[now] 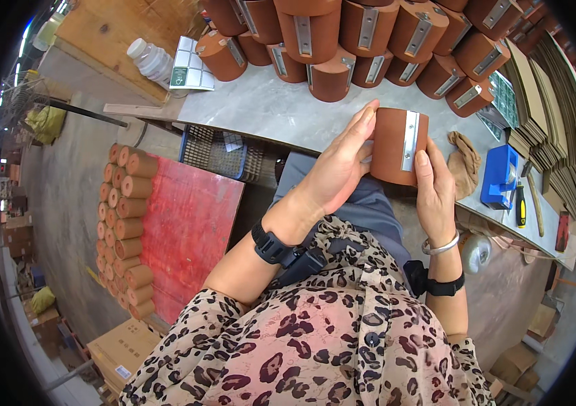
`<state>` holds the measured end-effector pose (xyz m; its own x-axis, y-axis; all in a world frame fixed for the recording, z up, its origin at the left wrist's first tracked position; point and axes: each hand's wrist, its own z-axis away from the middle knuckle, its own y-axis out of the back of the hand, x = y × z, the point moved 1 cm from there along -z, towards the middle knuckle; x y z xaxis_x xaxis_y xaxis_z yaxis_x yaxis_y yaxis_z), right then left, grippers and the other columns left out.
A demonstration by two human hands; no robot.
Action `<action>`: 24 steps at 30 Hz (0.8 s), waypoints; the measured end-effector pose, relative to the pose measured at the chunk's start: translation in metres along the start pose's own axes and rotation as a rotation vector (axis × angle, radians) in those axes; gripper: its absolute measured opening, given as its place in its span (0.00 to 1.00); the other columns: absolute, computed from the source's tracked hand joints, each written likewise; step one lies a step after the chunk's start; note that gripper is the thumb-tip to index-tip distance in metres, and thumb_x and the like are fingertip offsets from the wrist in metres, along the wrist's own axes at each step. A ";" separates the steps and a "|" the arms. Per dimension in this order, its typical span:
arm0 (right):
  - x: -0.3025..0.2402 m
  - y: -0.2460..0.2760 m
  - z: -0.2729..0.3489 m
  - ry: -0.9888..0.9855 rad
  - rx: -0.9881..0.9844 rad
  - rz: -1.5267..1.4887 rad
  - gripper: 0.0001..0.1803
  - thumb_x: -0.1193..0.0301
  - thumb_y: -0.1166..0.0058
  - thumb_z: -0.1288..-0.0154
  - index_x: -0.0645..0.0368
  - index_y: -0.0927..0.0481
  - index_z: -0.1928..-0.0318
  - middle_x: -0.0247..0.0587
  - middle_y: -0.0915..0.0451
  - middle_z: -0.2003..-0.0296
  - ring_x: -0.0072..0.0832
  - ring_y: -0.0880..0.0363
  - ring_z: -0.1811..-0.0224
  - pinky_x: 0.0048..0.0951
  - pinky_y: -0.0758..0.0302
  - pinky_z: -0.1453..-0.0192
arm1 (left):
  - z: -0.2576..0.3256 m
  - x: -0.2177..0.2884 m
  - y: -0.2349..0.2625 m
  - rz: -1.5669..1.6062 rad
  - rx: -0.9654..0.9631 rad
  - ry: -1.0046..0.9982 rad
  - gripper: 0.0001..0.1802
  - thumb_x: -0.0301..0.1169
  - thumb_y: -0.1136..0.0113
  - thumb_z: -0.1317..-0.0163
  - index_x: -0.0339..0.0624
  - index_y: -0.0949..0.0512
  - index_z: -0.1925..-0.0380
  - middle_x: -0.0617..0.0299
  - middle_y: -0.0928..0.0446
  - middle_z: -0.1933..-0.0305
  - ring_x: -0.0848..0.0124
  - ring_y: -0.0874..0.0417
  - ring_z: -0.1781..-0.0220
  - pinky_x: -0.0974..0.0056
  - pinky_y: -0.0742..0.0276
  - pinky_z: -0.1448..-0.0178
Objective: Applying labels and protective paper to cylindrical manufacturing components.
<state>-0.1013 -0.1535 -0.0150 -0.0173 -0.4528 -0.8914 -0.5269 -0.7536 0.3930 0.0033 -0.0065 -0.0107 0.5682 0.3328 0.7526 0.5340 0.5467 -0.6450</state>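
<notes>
A reddish-brown cylinder (390,145) with a screwed-on metal strip (410,141) is held upright between my two hands, just off the front edge of the grey table. My left hand (343,159) presses on its left side, with the upper fingers nearly straight and others partly hidden behind it. From the right, my right hand (434,177) grips the cylinder, thumb beside the metal strip and fingers out of sight behind. Similar cylinders (331,76) with metal strips stand stacked along the back of the table (267,105).
Right of my hands lie a brown cloth (464,162), a blue tape dispenser (499,177), a screwdriver (520,205) and stacked cardboard sheets (538,101). A label sheet (192,66) and white bottle (150,61) stand back left. Plain cylinders (129,210) sit on a red board (186,230).
</notes>
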 end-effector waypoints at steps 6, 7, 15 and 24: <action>-0.002 -0.002 -0.003 -0.063 -0.064 -0.060 0.25 0.64 0.52 0.21 0.72 0.29 0.36 0.47 0.17 0.53 0.24 0.19 0.52 0.26 0.23 0.48 | 0.001 0.001 -0.001 -0.007 0.003 -0.017 0.40 0.57 0.60 0.23 0.43 0.50 0.22 0.52 0.34 0.34 0.63 0.31 0.33 0.52 0.37 0.27; -0.002 -0.003 -0.003 -0.074 -0.072 -0.054 0.25 0.64 0.52 0.21 0.72 0.29 0.36 0.47 0.17 0.53 0.24 0.19 0.52 0.26 0.23 0.48 | 0.001 0.000 0.000 -0.008 0.013 -0.012 0.41 0.57 0.60 0.23 0.41 0.50 0.23 0.51 0.34 0.34 0.62 0.31 0.32 0.52 0.37 0.27; 0.013 -0.001 0.003 -0.118 0.014 -0.356 0.24 0.63 0.59 0.19 0.71 0.28 0.36 0.37 0.19 0.51 0.21 0.23 0.50 0.21 0.27 0.45 | -0.010 -0.009 0.016 0.107 0.005 0.052 0.41 0.57 0.60 0.23 0.36 0.47 0.25 0.50 0.32 0.34 0.61 0.32 0.30 0.52 0.37 0.26; 0.027 0.007 0.004 -0.140 -0.118 -0.298 0.20 0.65 0.62 0.17 0.68 0.22 0.43 0.34 0.20 0.53 0.17 0.25 0.51 0.22 0.29 0.45 | -0.006 -0.017 0.005 0.357 -0.171 0.182 0.29 0.50 0.62 0.20 0.46 0.38 0.29 0.61 0.31 0.30 0.67 0.30 0.29 0.51 0.35 0.26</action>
<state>-0.1094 -0.1690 -0.0373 0.0019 -0.1416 -0.9899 -0.4242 -0.8966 0.1275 0.0001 -0.0143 -0.0276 0.8292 0.3286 0.4522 0.3709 0.2818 -0.8849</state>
